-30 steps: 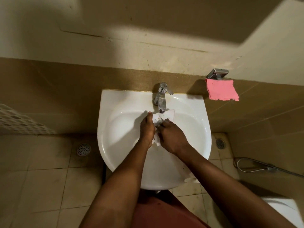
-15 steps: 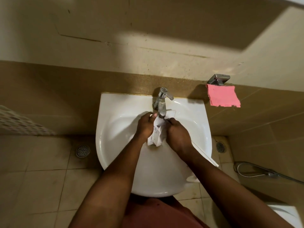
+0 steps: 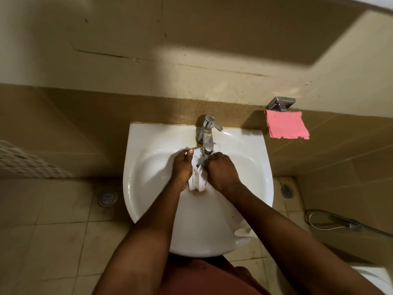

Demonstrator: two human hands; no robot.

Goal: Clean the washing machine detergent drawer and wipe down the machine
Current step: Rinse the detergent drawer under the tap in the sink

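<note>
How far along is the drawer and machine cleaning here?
Done: the drawer is out and in the sink. In hand: left hand and right hand hold it under the tap. Left: wiping the machine, which is not in view; the pink cloth hangs on the wall.

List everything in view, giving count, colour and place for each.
sink: 1, white, centre of view
tap: 1, chrome, on the sink's back rim
detergent drawer: 1, white, in the sink below the tap, between both hands
holder: 1, chrome, up right of the sink
cloth: 1, pink, hanging from the holder
floor drains: 2, grey metal, one each side of the sink
hose: 1, metal, far right
left hand: 1, grips the drawer's left side
right hand: 1, fingers curled on the drawer's right side
</note>
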